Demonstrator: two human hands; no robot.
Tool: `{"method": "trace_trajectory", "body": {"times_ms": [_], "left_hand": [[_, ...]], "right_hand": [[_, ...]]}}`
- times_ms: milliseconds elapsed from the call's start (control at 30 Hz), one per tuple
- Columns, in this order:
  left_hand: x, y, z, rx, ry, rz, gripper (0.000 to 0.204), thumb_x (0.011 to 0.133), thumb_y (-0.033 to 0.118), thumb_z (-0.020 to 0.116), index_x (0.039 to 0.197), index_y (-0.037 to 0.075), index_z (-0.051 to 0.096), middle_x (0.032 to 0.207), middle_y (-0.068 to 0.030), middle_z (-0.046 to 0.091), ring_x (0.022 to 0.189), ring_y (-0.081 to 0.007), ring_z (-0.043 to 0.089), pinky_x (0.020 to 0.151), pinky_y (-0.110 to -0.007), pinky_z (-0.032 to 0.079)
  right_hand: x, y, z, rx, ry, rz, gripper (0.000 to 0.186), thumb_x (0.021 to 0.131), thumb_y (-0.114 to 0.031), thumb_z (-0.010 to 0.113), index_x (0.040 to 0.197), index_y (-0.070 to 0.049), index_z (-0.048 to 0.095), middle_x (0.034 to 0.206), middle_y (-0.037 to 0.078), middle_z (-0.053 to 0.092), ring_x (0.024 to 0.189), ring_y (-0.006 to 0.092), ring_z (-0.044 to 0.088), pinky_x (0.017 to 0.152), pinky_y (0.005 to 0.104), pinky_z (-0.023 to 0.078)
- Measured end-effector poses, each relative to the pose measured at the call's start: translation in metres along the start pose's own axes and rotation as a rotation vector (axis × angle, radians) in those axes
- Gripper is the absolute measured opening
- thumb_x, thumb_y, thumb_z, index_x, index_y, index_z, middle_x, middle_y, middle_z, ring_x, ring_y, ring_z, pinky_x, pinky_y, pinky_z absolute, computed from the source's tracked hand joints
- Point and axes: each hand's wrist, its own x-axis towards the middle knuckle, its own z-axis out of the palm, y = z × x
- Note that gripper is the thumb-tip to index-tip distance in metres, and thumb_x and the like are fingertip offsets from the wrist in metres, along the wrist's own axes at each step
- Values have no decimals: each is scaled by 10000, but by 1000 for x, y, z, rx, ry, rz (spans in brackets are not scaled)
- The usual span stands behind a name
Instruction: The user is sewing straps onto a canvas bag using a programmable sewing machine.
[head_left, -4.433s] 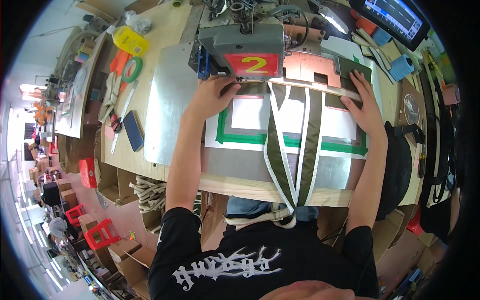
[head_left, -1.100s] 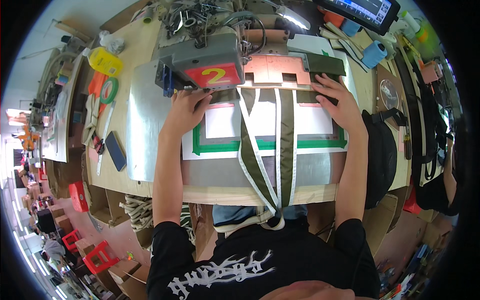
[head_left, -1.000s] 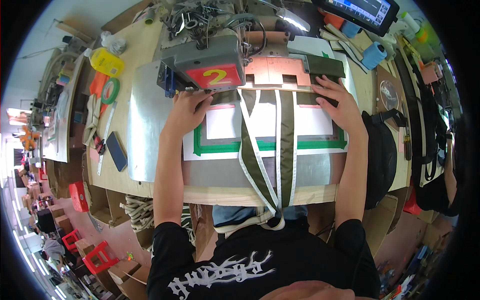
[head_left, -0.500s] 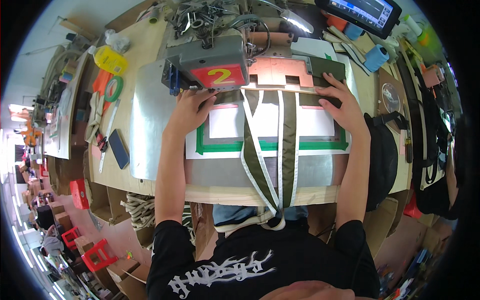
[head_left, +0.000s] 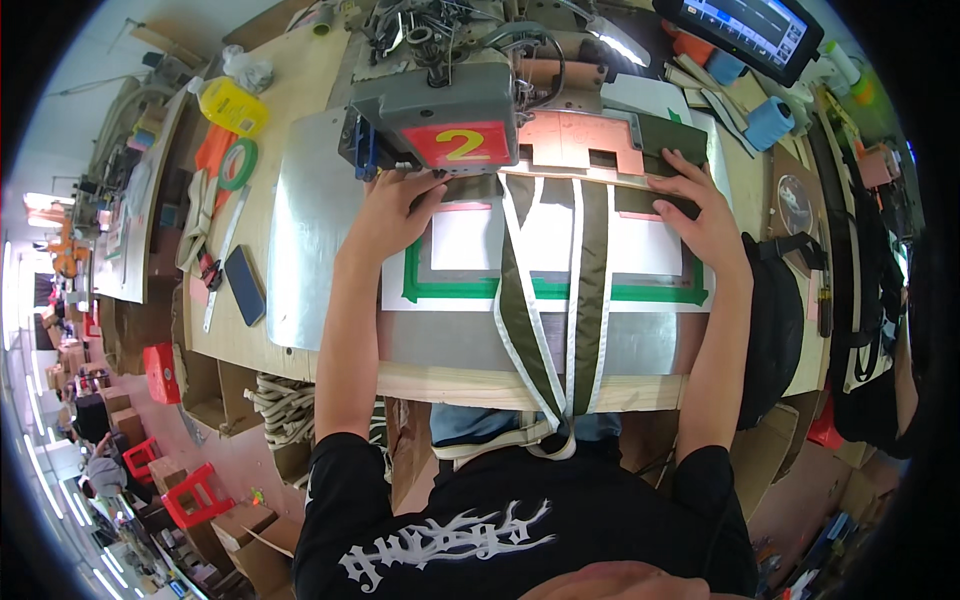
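A long olive-green fabric strip lies crosswise along the front of the copper-coloured clamp plate of a sewing machine. Two olive straps with white edging, a left strap and a right strap, run from it over the table edge toward my lap. My left hand rests at the strip's left end, thumb and forefinger apart, other fingers partly hidden under the machine head. With fingers spread, my right hand lies on the strip's right end. Neither hand visibly grips anything.
Under the straps is a white sheet framed with green tape. On the left lie a phone, a metal ruler, a tape roll and a yellow bottle. A screen and blue thread spool stand at right.
The whole view has shifted slightly, with the machine and table now further right in it. Both hands keep their places on the fabric strip.
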Motion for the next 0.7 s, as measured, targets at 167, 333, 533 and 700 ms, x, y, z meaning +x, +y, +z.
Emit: {"method": "trace_trajectory", "body": {"times_ms": [167, 333, 533, 700], "left_hand": [[-1, -3, 2, 11, 0, -1, 298, 1080, 293, 721, 1308, 148, 846, 1077, -179, 755, 1125, -379, 660, 1090, -523, 440], [0, 1, -1, 13, -39, -26, 296, 1081, 296, 721, 1305, 152, 849, 1076, -178, 755, 1104, -373, 656, 1081, -518, 440], [0, 2, -2, 7, -42, -25, 292, 1081, 295, 719, 1302, 158, 851, 1058, -174, 753, 1093, -367, 655, 1079, -514, 431], [1, 1, -1, 7, -40, -38, 302, 1080, 304, 719, 1304, 148, 846, 1048, -178, 757, 1102, -375, 657, 1093, -518, 422]], "right_hand": [[1, 3, -1, 7, 0, -14, 330, 971, -176, 797, 1295, -132, 837, 1641, 160, 632, 1589, 366, 517, 1420, 560, 175], [0, 5, 0, 23, -3, -10, 334, 967, -178, 800, 1296, -134, 837, 1650, 157, 624, 1589, 372, 516, 1419, 570, 167], [0, 7, 0, 34, -9, -9, 337, 969, -181, 801, 1300, -135, 837, 1665, 152, 610, 1593, 372, 511, 1419, 573, 161], [1, 5, -1, 25, -12, -2, 334, 971, -178, 800, 1301, -136, 837, 1666, 149, 609, 1596, 365, 508, 1419, 572, 162]]}}
